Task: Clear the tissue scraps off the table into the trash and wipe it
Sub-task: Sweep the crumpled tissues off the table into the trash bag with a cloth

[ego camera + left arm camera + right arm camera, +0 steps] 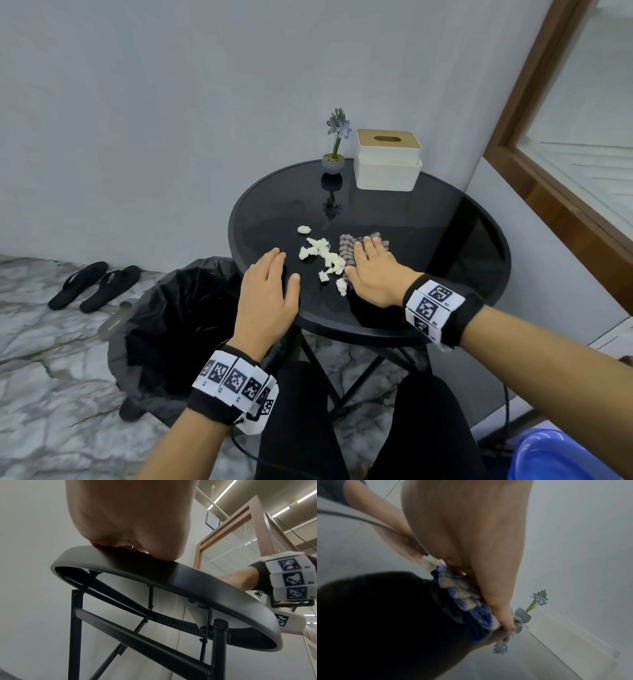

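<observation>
Several white tissue scraps (323, 257) lie in a loose line near the middle of the round black table (428, 219). My right hand (371, 270) presses flat on a bunched blue-and-grey checked cloth (349, 248) just right of the scraps; the cloth (465, 601) shows under the palm in the right wrist view, touching a scrap (429, 562). My left hand (270, 291) rests open at the table's left front edge (171, 573), fingers straight, holding nothing. A black-lined trash bin (171, 329) stands on the floor directly left of the table, below that hand.
A white tissue box (388, 159) and a small potted blue flower (335, 147) stand at the table's back by the wall. Black slippers (92, 286) lie on the marble floor to the left. A blue tub (565, 455) sits bottom right.
</observation>
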A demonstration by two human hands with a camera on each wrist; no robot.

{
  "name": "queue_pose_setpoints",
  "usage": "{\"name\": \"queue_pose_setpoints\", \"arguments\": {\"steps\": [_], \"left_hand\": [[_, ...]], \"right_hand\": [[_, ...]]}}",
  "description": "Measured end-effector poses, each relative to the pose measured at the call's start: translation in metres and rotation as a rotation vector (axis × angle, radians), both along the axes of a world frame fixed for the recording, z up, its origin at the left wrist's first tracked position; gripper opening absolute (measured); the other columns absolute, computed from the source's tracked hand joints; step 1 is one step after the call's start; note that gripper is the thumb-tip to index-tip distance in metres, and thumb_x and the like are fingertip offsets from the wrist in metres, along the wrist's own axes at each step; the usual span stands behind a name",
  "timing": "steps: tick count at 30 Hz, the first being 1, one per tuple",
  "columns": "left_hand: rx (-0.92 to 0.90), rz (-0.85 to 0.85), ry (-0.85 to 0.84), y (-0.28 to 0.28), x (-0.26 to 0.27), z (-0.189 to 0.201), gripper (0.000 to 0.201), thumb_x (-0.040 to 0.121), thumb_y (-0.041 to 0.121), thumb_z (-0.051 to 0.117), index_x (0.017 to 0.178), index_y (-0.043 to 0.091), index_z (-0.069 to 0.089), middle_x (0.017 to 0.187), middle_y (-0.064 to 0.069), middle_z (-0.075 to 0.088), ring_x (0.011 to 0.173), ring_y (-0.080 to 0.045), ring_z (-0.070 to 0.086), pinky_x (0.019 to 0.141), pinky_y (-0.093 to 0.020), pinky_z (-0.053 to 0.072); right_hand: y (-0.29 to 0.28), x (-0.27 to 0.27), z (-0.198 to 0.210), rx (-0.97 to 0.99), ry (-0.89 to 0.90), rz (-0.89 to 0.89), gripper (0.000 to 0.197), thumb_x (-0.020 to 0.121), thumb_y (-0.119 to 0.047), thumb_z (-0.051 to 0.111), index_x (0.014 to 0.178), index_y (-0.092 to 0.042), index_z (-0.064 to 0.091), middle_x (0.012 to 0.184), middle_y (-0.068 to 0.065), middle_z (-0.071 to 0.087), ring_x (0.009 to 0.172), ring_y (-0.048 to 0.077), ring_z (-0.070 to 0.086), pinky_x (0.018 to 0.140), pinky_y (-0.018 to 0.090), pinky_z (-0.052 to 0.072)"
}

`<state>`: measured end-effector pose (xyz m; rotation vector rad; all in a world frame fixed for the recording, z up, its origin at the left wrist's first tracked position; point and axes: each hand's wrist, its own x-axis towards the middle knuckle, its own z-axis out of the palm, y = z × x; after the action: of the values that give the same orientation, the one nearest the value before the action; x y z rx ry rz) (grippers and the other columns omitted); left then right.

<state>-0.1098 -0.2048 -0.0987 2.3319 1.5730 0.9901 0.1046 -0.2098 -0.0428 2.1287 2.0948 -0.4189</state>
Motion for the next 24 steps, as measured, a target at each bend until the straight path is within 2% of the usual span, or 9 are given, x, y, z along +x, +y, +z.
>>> {"name": "queue_pose_setpoints", "arguments": {"steps": [5, 9, 15, 19, 24], "left_hand": [[-0.004, 0.004, -0.084, 0.000, -0.004, -0.002, 0.052, 0.097, 0.030, 0.047, 0.142, 0.003, 0.044, 0.151, -0.010, 0.042, 0.141, -0.022, 0.035, 0.117, -0.032, 0.024], [-0.021, 0.026, -0.126, 0.003, -0.010, -0.005, 0.049, 0.099, 0.025, 0.048, 0.143, 0.003, 0.043, 0.152, -0.009, 0.039, 0.143, -0.020, 0.031, 0.118, -0.028, 0.020], [-0.073, 0.079, -0.220, 0.010, -0.025, -0.005, 0.049, 0.101, 0.025, 0.045, 0.145, 0.006, 0.040, 0.155, -0.007, 0.036, 0.144, -0.016, 0.027, 0.116, -0.024, 0.016], [-0.118, 0.131, -0.259, 0.017, -0.040, -0.006, 0.050, 0.101, 0.027, 0.043, 0.147, 0.007, 0.038, 0.156, -0.005, 0.034, 0.145, -0.015, 0.025, 0.114, -0.021, 0.014], [-0.153, 0.181, -0.306, 0.026, -0.059, -0.004, 0.050, 0.101, 0.028, 0.042, 0.146, 0.008, 0.038, 0.154, -0.007, 0.037, 0.144, -0.019, 0.029, 0.118, -0.031, 0.021]], "right_hand": [[0.002, -0.038, -0.002, 0.000, 0.016, -0.014, 0.063, 0.102, -0.030, 0.019, 0.150, 0.004, -0.004, 0.159, 0.023, -0.010, 0.148, 0.036, -0.011, 0.120, 0.048, 0.004], [0.015, -0.068, 0.000, 0.000, 0.021, -0.054, 0.070, 0.098, -0.023, 0.035, 0.149, 0.006, -0.004, 0.159, 0.024, -0.009, 0.147, 0.037, -0.010, 0.120, 0.050, 0.006], [0.040, -0.110, -0.002, 0.052, 0.011, -0.068, 0.074, 0.096, -0.019, 0.044, 0.149, 0.007, 0.000, 0.159, 0.025, -0.003, 0.148, 0.036, -0.006, 0.120, 0.049, 0.010], [0.059, -0.127, 0.001, 0.062, 0.021, -0.046, 0.072, 0.093, -0.017, 0.048, 0.148, 0.008, 0.008, 0.157, 0.024, 0.006, 0.147, 0.036, 0.000, 0.119, 0.048, 0.016], [0.074, -0.144, 0.003, 0.074, -0.018, 0.042, 0.067, 0.093, -0.021, 0.053, 0.143, 0.008, 0.021, 0.154, 0.025, 0.017, 0.145, 0.036, 0.007, 0.115, 0.048, 0.026]]}}
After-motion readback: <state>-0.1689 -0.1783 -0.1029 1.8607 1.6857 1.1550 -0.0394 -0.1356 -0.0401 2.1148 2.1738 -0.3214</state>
